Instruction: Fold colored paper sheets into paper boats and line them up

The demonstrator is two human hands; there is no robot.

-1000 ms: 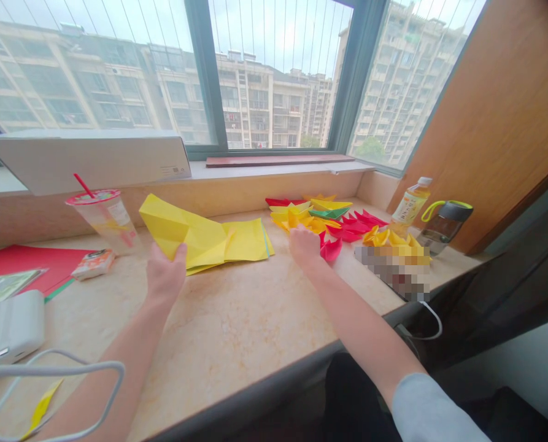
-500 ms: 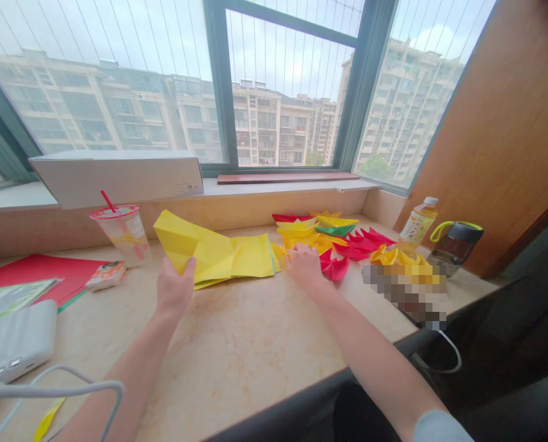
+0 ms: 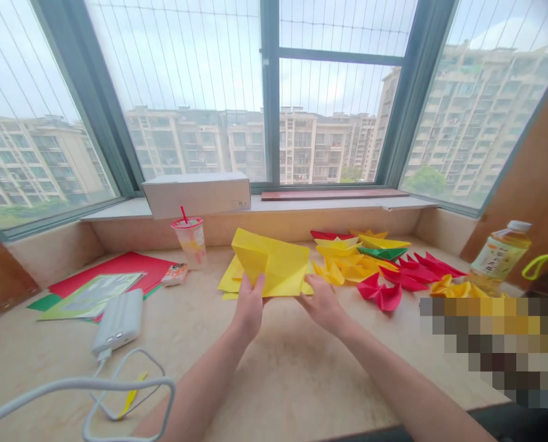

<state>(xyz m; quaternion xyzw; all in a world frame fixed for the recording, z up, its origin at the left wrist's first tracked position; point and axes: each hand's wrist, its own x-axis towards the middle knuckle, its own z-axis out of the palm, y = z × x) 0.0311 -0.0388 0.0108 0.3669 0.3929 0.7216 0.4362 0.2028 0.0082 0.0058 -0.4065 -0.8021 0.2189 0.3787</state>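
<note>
A creased sheet of yellow paper point(image 3: 285, 261) is tilted up between my two hands, its left part bent upward. My left hand point(image 3: 250, 304) pinches its lower left edge, thumb on the near face. At the lower right corner, my right hand point(image 3: 322, 304) has its fingers closed on the same sheet. Behind and under it, more yellow paper point(image 3: 227, 281) lies on the table, partly covered. Just past my right hand sit folded yellow paper boats point(image 3: 347, 267), a green one point(image 3: 384, 252) and red ones point(image 3: 379, 293).
Left on the tabletop point(image 3: 264, 380) are red paper point(image 3: 117, 270), a white power bank point(image 3: 119, 319) with a looping cable point(image 3: 71, 383), a small orange-and-white packet point(image 3: 175, 274) and a lidded plastic cup point(image 3: 191, 242). A drink bottle point(image 3: 499, 255) stands right, beside a blurred patch.
My right hand has left the folded yellow boats and now grips the yellow sheet's right end. The sheet has come closer to upright. The camera view has turned left.
</note>
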